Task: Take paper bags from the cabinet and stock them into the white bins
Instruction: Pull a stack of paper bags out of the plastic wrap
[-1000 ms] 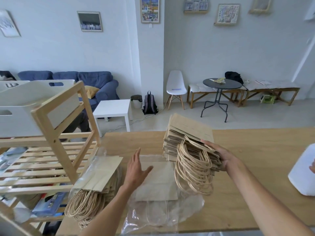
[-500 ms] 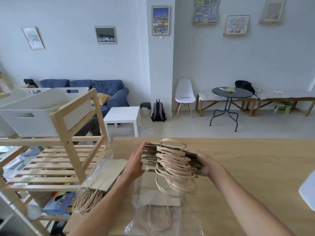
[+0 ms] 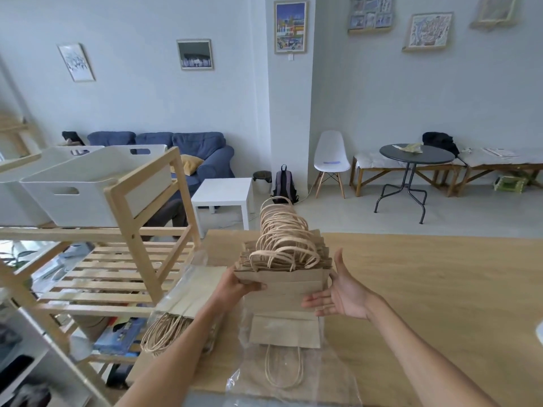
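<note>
A thick stack of brown paper bags [image 3: 283, 279] with twine handles stands upright above the wooden table [image 3: 426, 289], handles pointing up. My left hand [image 3: 235, 286] grips its left edge, thumb curled over the front. My right hand [image 3: 342, 292] is flat against the stack's right side, fingers straight. A single bag [image 3: 285, 333] lies flat on clear plastic wrap below the stack. Another wrapped bundle of bags [image 3: 182, 315] lies at the table's left edge. Two white bins [image 3: 88, 183] sit on the wooden shelf at the left.
A slatted wooden shelf unit [image 3: 117, 268] stands close at the left, its post near the bins. Loose clear plastic [image 3: 293, 386] covers the table's front edge. A white object [image 3: 540, 333] shows at the far right edge. The room behind holds a sofa, chair and round table.
The stack turned from lying sideways in my right hand to standing upright between both hands. My left hand came up off the table and took its left edge. The view lifted.
</note>
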Demonstrator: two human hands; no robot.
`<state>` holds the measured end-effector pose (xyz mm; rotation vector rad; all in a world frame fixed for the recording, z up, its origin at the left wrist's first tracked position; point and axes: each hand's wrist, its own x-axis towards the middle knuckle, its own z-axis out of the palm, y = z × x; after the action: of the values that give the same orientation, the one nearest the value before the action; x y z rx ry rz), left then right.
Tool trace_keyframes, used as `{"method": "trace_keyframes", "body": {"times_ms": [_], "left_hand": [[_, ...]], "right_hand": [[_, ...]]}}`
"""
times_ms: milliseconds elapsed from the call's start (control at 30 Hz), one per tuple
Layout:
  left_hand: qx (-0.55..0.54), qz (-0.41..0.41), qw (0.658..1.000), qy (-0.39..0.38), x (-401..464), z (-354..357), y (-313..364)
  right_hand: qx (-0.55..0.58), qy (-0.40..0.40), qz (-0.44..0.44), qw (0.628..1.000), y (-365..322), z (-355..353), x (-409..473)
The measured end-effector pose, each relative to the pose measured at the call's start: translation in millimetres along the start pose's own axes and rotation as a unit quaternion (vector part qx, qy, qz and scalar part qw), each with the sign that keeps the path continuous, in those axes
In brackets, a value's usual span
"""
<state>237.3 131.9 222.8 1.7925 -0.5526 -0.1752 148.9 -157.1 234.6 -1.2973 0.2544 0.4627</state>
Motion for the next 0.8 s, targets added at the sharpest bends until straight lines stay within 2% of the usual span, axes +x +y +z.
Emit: {"method": "trace_keyframes", "body": {"times_ms": [100, 267, 333, 433, 567, 667, 800], "left_hand": [[-0.005, -0.052, 0.999, -0.007, -5, 2, -19], [-0.038, -0.11, 0.993, -0.009, -13, 11, -50], [-0.051, -0.125, 0.991, -0.011, -11, 13, -52], [-0.063, -0.138, 0.988, -0.02, -4, 18, -48], [-0.062, -0.118, 0.991, -0.016, 1, 24, -47], [-0.075, -0.103, 0.992, -0.006, 2, 23, -51], [-0.076, -0.094, 0.993, 0.01, 4, 24, -53]], "right_hand": [[-0.034, 0.01, 0.011, 0.999, 21, 3, 6], [-0.013, 0.02, 0.016, 1.0, 61, -4, 22], [-0.065, 0.02, 0.017, 0.998, 60, -2, 25], [-0.185, 0.071, 0.024, 0.98, 45, 10, 23], [-0.346, 0.206, -0.025, 0.915, 39, 10, 29], [-0.32, 0.22, -0.088, 0.917, 43, 1, 39], [-0.193, 0.218, -0.138, 0.947, 34, 26, 33]]}}
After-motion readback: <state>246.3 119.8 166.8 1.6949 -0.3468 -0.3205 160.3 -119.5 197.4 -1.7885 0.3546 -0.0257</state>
